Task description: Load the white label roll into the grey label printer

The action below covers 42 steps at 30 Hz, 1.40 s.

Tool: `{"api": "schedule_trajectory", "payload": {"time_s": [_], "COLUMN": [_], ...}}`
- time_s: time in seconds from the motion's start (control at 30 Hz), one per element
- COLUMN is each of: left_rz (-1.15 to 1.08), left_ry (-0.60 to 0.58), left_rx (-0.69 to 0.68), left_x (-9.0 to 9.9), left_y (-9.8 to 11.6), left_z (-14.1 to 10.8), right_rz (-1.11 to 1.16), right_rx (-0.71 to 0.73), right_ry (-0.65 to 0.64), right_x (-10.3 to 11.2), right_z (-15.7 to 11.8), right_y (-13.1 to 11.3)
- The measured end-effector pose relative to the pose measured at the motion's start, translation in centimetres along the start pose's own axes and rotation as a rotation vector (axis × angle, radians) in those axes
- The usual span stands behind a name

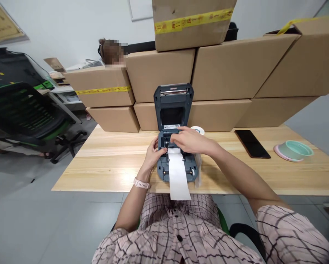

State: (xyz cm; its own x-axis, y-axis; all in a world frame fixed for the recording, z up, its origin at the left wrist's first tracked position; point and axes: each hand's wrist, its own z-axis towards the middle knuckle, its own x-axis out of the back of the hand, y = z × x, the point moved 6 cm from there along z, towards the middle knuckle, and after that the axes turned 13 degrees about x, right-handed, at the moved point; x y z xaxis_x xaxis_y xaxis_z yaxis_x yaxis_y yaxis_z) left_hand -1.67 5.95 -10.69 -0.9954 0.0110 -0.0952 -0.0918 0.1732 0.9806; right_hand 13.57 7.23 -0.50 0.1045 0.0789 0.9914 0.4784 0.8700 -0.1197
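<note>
A dark grey label printer (162, 172) stands on the table with its lid (173, 106) raised and leaning back. A strip of white label paper (178, 179) runs out of its middle and hangs over the table's front edge. My left hand (152, 156) grips the printer's left side, thumb over the rim and fingers along the outside. Above the inside of the printer is my right hand (190, 140), at the upper end of the paper. Its index finger points left while the other fingers are bent; their tips and the thumb are partly hidden.
Behind the printer, cardboard boxes (225, 73) form a wall. A white roll (198, 130) lies right of the printer, partly hidden. Farther right are a black phone (252, 143) and a green bowl (295, 150). A person's head (111, 51) shows beyond the boxes; an office chair (24, 113) stands left.
</note>
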Motion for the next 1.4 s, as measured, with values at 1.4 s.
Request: {"api": "schedule_trajectory", "payload": {"time_s": [1.4], "left_rz": [0.471], "left_ry": [-0.133], "left_rx": [-0.043], "left_x": [0.7], "left_y": [1.4], "left_z": [0.4], "right_rz": [0.948], "right_rx": [-0.314], "right_ry": [0.255], "right_x": [-5.8], "right_z": [-13.1], "right_y": [15.2]}}
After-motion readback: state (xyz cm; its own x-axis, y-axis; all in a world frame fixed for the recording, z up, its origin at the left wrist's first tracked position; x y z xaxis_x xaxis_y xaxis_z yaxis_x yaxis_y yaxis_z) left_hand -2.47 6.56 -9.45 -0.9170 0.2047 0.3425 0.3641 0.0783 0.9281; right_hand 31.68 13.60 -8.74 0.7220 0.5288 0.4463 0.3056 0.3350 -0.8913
